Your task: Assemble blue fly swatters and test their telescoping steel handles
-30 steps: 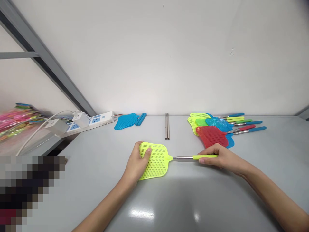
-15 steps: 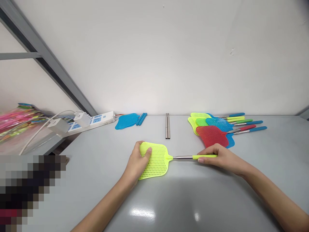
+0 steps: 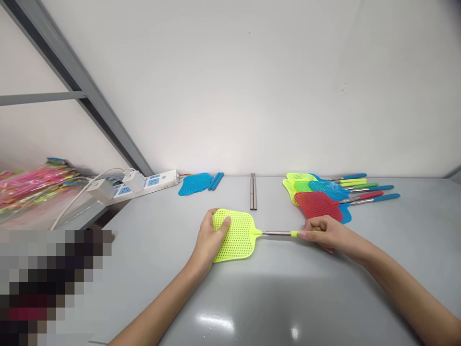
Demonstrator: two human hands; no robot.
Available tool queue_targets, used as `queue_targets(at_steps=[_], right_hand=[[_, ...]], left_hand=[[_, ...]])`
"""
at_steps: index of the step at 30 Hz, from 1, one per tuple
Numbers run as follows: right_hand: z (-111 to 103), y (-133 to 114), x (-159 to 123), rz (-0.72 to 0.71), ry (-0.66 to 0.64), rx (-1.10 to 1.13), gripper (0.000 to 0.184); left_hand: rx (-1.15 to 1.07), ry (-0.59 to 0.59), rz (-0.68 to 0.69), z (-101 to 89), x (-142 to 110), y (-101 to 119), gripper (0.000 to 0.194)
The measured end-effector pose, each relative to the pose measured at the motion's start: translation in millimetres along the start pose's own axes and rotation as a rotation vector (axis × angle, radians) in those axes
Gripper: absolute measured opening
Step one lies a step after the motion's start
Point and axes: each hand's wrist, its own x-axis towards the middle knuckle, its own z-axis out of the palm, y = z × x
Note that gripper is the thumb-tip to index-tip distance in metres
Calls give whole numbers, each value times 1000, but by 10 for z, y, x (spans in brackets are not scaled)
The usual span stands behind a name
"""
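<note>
A yellow fly swatter (image 3: 236, 236) lies level between my two hands, just over the grey table. My left hand (image 3: 212, 235) grips the left edge of its perforated head, thumb on top and the other fingers hidden underneath. From the head's neck a thin metal rod (image 3: 276, 233) runs right into a yellow handle sleeve (image 3: 294, 234). My right hand (image 3: 322, 233) is closed round that sleeve, thumb and fingers pinching it and covering most of its length.
Behind my right hand several fly swatters (image 3: 319, 206) lie piled, handles to the right. Two metal rods (image 3: 253, 192) lie at the back middle. Left of them are blue swatter heads (image 3: 195, 184) and blue sleeves (image 3: 216, 181). A power strip (image 3: 162, 180) and bagged colourful items (image 3: 39, 185) are further left.
My right hand has shifted its grip on the handle sleeve, its fingers now curled more tightly. The left hand still holds the swatter head. The whole view has shifted slightly.
</note>
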Motion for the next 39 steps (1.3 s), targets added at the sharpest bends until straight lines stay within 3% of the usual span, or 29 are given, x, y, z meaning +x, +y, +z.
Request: queue_targets(at_steps=[3, 6, 10, 19, 24, 31, 34, 39], right_hand=[[-11, 35, 3, -17, -54, 15, 38], [-19, 73, 7, -15, -116, 52, 42], [-26, 93, 14, 58, -122, 113, 50], [-16, 37, 20, 77, -89, 85, 49], [27, -2, 31, -10, 115, 4, 45], [83, -17, 70, -66, 374, 1, 53], [71, 4, 93, -56, 407, 98, 52], [25, 8, 93, -25, 352, 216, 48]], left_hand=[[-32, -9, 33, -2, 4, -1, 45], [-12, 57, 119, 4, -8, -8, 45], [-4, 107, 187, 30, -39, 2, 44], [-57, 26, 155, 28, 2, -16, 43], [-185, -100, 49, 5, 1, 26, 43], [-292, -148, -94, 11, 2, 22, 40], [-326, -137, -111, 21, -13, 24, 38], [-400, -197, -120, 8, -46, 68, 34]])
